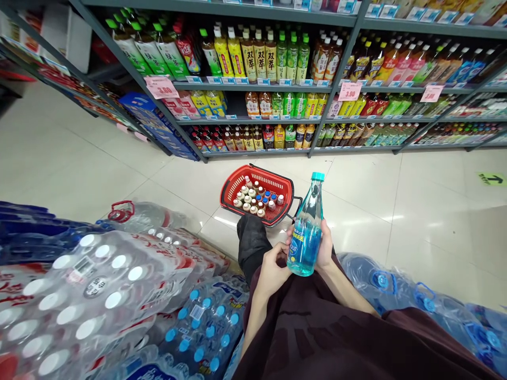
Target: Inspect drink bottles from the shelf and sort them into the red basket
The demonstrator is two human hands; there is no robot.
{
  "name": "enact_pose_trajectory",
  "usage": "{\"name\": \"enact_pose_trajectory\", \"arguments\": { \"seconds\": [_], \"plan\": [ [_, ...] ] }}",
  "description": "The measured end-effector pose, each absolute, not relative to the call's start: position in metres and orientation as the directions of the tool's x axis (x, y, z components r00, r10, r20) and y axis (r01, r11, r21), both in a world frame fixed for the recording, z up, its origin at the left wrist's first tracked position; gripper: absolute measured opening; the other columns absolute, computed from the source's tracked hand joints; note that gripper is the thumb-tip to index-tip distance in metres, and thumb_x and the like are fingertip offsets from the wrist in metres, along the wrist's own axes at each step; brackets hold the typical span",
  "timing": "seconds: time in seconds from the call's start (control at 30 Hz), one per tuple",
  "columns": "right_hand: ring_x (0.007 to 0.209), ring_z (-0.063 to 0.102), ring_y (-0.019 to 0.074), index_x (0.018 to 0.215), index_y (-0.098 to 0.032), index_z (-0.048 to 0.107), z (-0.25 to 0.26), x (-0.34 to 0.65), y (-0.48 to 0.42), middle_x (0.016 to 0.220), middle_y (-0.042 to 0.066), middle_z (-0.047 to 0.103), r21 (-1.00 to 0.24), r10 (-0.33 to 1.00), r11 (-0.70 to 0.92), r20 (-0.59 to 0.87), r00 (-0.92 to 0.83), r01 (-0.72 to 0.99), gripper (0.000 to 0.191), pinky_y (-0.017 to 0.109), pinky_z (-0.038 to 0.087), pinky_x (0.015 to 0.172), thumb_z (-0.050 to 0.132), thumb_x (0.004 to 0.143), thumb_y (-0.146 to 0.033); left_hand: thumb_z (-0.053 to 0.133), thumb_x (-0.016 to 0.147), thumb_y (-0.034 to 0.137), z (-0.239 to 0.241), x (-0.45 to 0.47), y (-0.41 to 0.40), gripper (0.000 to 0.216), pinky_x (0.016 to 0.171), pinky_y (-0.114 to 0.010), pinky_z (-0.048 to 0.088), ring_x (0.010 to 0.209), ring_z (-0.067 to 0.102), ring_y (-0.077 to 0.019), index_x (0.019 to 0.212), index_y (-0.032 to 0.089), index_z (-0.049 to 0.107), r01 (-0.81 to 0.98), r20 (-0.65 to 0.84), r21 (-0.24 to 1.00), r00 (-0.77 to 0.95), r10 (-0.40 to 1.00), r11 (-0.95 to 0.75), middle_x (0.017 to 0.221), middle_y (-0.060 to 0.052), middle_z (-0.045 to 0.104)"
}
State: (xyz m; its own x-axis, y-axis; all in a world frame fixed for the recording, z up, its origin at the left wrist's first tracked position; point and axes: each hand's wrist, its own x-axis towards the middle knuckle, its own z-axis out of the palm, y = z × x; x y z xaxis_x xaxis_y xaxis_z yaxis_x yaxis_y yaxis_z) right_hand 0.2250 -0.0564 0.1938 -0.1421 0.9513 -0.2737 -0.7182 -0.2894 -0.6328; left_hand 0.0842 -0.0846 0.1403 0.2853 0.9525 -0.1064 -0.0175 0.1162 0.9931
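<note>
I hold a clear blue bottle [306, 232] with a teal cap upright in front of me, with both hands on it. My left hand [274, 269] wraps its lower left side, fingers curled against the label. My right hand [325, 248] grips it from the right and behind. On the floor just beyond the bottle stands a red shopping basket [237, 182], tilted toward me, with several small capped bottles inside. My dark trouser leg reaches toward the basket.
Shrink-wrapped packs of water bottles [99, 285] are stacked at my left. Large blue water jugs [396, 287] lie at my right. Shelves of drink bottles [273, 58] line the far side of the pale tiled aisle [415, 211].
</note>
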Motion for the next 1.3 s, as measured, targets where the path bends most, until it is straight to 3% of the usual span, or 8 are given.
{"name": "enact_pose_trajectory", "arguments": {
  "seconds": [0.27, 0.57, 0.8, 0.97, 1.03, 1.2, 1.3],
  "plan": [
    [0.092, 0.075, 0.0342, 0.099, -0.020, 0.070, 0.192, 0.227, -0.056, 0.081, 0.011, 0.075, -0.589, 0.934, -0.352, -0.272, -0.232, -0.728, 0.073, 0.048, 0.066, 0.071, 0.050, 0.078, -0.086, 0.065, 0.085, 0.023, 0.149, 0.083, -0.082, 0.011, 0.066, -0.025, 0.044, 0.069, 0.054, -0.0144, 0.079, 0.015, 0.070, 0.119, -0.058, 0.993, 0.365, 0.929, 0.015, 0.075, -0.001, 0.063],
    [0.089, 0.075, 0.0337, 0.093, -0.019, 0.071, 0.194, 0.227, -0.055, 0.079, 0.012, 0.075, -0.610, 0.928, -0.362, -0.304, -0.213, -0.705, 0.074, 0.048, 0.066, 0.073, 0.048, 0.077, -0.088, 0.059, 0.085, 0.018, 0.158, 0.084, -0.079, 0.021, 0.065, -0.024, 0.041, 0.068, 0.049, -0.0132, 0.065, 0.014, 0.066, 0.161, -0.015, 0.985, 0.418, 0.908, -0.058, 0.071, 0.000, 0.062],
    [0.091, 0.074, 0.0335, 0.093, -0.020, 0.071, 0.196, 0.227, -0.055, 0.080, 0.011, 0.074, -0.622, 0.940, -0.330, -0.288, -0.185, -0.710, 0.070, 0.047, 0.066, 0.071, 0.049, 0.079, -0.085, 0.059, 0.085, 0.017, 0.157, 0.084, -0.080, 0.021, 0.064, -0.023, 0.041, 0.067, 0.049, -0.0128, 0.065, 0.014, 0.064, 0.165, -0.021, 0.985, 0.424, 0.905, -0.055, 0.069, 0.001, 0.061],
    [0.094, 0.074, 0.0337, 0.097, -0.021, 0.070, 0.189, 0.229, -0.056, 0.081, 0.011, 0.074, -0.608, 0.939, -0.327, -0.294, -0.178, -0.723, 0.069, 0.047, 0.066, 0.071, 0.047, 0.081, -0.084, 0.064, 0.086, 0.020, 0.152, 0.084, -0.081, 0.006, 0.067, -0.024, 0.046, 0.068, 0.055, -0.0143, 0.084, 0.015, 0.068, 0.152, -0.055, 0.988, 0.378, 0.924, -0.003, 0.075, 0.001, 0.064],
    [0.096, 0.074, 0.0336, 0.096, -0.022, 0.069, 0.189, 0.228, -0.055, 0.084, 0.011, 0.075, -0.610, 0.944, -0.305, -0.294, -0.148, -0.732, 0.067, 0.047, 0.067, 0.073, 0.047, 0.082, -0.083, 0.067, 0.087, 0.024, 0.149, 0.084, -0.081, 0.010, 0.071, -0.026, 0.050, 0.075, 0.061, -0.0166, 0.093, 0.016, 0.068, 0.129, -0.031, 0.992, 0.347, 0.937, -0.015, 0.085, -0.002, 0.067],
    [0.104, 0.073, 0.0339, 0.095, -0.021, 0.071, 0.194, 0.223, -0.052, 0.094, 0.011, 0.077, -0.615, 0.954, -0.186, -0.301, 0.010, -0.767, 0.063, 0.049, 0.065, 0.081, 0.055, 0.080, -0.080, 0.071, 0.088, 0.028, 0.145, 0.085, -0.083, 0.038, 0.091, -0.032, 0.057, 0.110, 0.068, -0.0238, 0.124, 0.020, 0.062, 0.025, 0.006, 1.000, 0.231, 0.973, -0.013, 0.124, -0.011, 0.066],
    [0.109, 0.072, 0.0314, 0.099, -0.022, 0.073, 0.194, 0.221, -0.051, 0.101, 0.008, 0.078, -0.640, 0.941, -0.073, -0.299, 0.160, -0.765, 0.051, 0.049, 0.062, 0.092, 0.065, 0.081, -0.069, 0.076, 0.086, 0.028, 0.145, 0.086, -0.086, 0.065, 0.105, -0.039, 0.055, 0.133, 0.059, -0.0290, 0.145, 0.023, 0.048, -0.080, 0.000, 0.997, 0.236, 0.972, 0.019, 0.149, -0.017, 0.054]
  ]
}}
